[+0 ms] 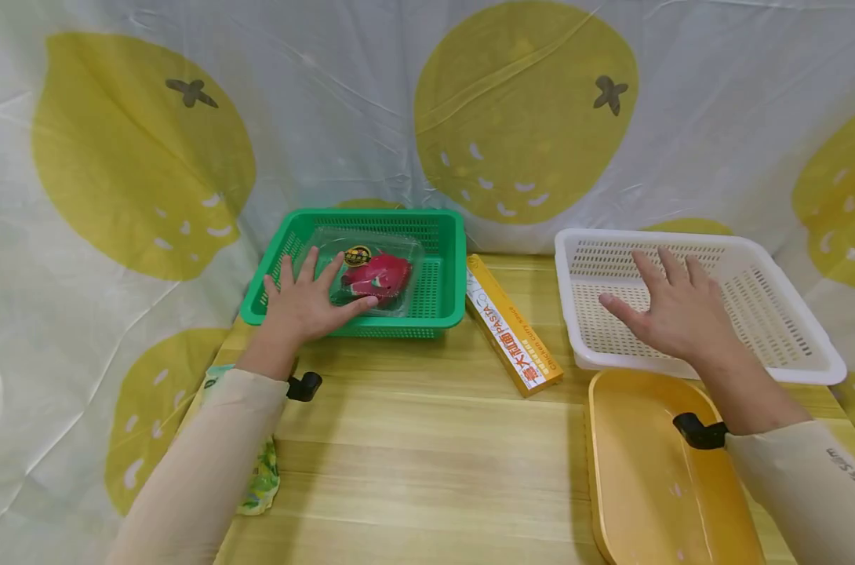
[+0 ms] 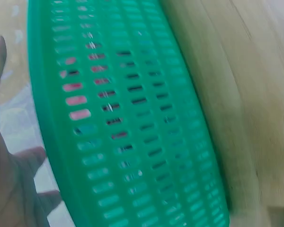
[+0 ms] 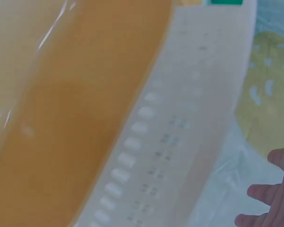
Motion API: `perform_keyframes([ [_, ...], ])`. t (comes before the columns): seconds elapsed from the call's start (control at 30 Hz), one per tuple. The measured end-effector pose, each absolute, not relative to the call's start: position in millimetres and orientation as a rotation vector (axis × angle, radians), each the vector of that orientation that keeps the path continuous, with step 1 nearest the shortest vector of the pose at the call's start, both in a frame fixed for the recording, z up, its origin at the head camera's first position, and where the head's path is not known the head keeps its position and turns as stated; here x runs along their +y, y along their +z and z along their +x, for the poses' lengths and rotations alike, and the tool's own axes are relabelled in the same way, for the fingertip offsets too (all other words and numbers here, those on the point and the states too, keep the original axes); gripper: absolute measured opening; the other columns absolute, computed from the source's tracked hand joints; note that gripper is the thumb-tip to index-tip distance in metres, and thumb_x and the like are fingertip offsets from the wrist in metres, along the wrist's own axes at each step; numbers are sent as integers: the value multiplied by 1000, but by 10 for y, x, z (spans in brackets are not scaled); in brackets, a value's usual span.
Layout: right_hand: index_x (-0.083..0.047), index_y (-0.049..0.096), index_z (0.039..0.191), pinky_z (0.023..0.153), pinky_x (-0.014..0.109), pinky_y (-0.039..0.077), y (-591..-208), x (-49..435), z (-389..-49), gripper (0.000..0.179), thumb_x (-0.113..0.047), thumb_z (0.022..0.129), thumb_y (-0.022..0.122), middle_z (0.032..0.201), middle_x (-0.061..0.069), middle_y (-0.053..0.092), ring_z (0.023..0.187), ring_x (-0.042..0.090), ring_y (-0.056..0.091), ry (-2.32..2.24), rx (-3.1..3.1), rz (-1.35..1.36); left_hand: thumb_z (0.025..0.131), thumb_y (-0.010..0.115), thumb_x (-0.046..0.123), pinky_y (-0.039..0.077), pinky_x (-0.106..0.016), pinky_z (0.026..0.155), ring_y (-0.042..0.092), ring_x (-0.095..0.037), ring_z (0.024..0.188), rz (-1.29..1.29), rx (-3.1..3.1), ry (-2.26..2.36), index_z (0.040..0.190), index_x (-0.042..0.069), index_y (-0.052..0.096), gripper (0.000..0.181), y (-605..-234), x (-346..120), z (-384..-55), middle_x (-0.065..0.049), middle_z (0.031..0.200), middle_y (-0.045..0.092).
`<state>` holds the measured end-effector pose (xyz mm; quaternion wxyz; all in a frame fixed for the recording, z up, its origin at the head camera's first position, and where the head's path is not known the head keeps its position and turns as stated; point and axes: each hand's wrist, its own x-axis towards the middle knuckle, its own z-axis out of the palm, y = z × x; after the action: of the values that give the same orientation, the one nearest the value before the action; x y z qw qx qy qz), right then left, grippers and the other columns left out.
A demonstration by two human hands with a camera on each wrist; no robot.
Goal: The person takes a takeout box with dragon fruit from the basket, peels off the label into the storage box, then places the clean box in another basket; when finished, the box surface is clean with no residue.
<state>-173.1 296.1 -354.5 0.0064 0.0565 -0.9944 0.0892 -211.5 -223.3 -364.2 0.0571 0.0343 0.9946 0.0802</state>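
My left hand [image 1: 303,302] spreads its fingers over the near left part of a green basket [image 1: 258,306]. In that basket lies a clear plastic box [image 1: 329,239] with a black-and-gold label and a dark pink item [image 1: 385,276] inside, perhaps a fruit; the hand partly covers the box. Whether the fingers touch it I cannot tell. My right hand [image 1: 682,310], fingers apart, is over a white basket [image 1: 787,275] and holds nothing. The left wrist view shows the green basket's slotted side [image 2: 132,118] beside the fingers. In the right wrist view the white basket [image 3: 180,109] looks blurred.
An orange-and-white pasta box [image 1: 512,326] lies slanted between the baskets. A yellow-orange bin [image 1: 653,471] stands in front of the white basket, under my right forearm. A green-and-yellow printed packet [image 1: 261,479] lies at the table's left edge, partly behind my left sleeve. A lemon-print curtain [image 1: 329,102] hangs behind.
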Motion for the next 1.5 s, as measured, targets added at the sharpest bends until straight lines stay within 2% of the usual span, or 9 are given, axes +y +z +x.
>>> perform_keyframes([
  [0.2, -12, 16, 164, 118, 74, 14, -3366, 2646, -1677, 91, -69, 99, 44, 165, 33, 17, 146, 62, 16, 404, -3035, 249, 80, 32, 96, 2, -85, 111, -4, -62, 151, 53, 3049, 293, 166, 29, 10, 111, -3620, -2168, -1987, -21, 172, -1],
  [0.4, -17, 20, 164, 118, 72, 20, -3235, 2287, -1612, 85, -65, 100, 47, 164, 29, 24, 147, 57, 24, 505, -2969, 322, 82, 35, 94, 13, -81, 113, 12, -65, 147, -19, 3150, 381, 165, 21, 20, 111, -3604, -2100, -1802, -27, 168, 13],
  [0.53, -19, 22, 164, 118, 70, 24, -3180, 2050, -1554, 82, -62, 100, 50, 165, 23, 27, 148, 53, 26, 580, -2933, 388, 87, 36, 89, 19, -71, 114, 25, -53, 144, -153, 3244, 558, 163, 14, 25, 108, -3669, -2038, -1646, -35, 157, 29],
  [0.63, -17, 25, 163, 117, 69, 27, -3168, 1883, -1504, 80, -59, 101, 52, 165, 21, 29, 149, 51, 28, 640, -2899, 451, 89, 39, 85, 24, -63, 108, 31, -46, 134, -326, 3307, 768, 161, 13, 30, 102, -3762, -1978, -1520, -37, 144, 37],
  [0.9, -15, 27, 162, 118, 65, 31, -3231, 1456, -1480, 78, -59, 102, 48, 164, 17, 33, 150, 45, 31, 789, -2910, 514, 95, 46, 75, 31, -47, 81, 39, -37, 105, -775, 3213, 1380, 158, 26, 40, 80, -4113, -1833, -1376, -23, 112, 49],
  [1.03, -17, 29, 162, 122, 60, 29, -3312, 1211, -1544, 74, -57, 103, 49, 164, 12, 36, 152, 38, 32, 934, -2925, 526, 97, 49, 70, 36, -40, 71, 50, -27, 85, -862, 3032, 1751, 157, 27, 40, 75, -4252, -1840, -1436, -11, 94, 55],
  [1.13, -16, 32, 161, 123, 56, 30, -3377, 1043, -1585, 71, -53, 103, 51, 163, 10, 38, 153, 33, 33, 1036, -2914, 530, 98, 53, 64, 41, -38, 65, 52, -21, 74, -860, 2883, 1962, 156, 25, 41, 71, -4324, -1861, -1492, -5, 87, 54],
  [1.37, -15, 38, 158, 122, 53, 34, -3443, 717, -1700, 65, -45, 104, 56, 160, 11, 42, 150, 30, 38, 1255, -2860, 533, 98, 59, 57, 45, -35, 64, 52, -21, 76, -771, 2705, 2153, 154, 25, 38, 68, -4437, -1879, -1565, -5, 81, 49],
  [1.5, -18, 38, 158, 122, 53, 34, -3466, 524, -1791, 65, -46, 103, 57, 161, 9, 40, 151, 29, 37, 1339, -2853, 555, 97, 59, 60, 48, -33, 63, 64, -35, 78, -744, 2710, 2146, 153, 27, 37, 69, -4467, -1916, -1569, -4, 78, 52],
])
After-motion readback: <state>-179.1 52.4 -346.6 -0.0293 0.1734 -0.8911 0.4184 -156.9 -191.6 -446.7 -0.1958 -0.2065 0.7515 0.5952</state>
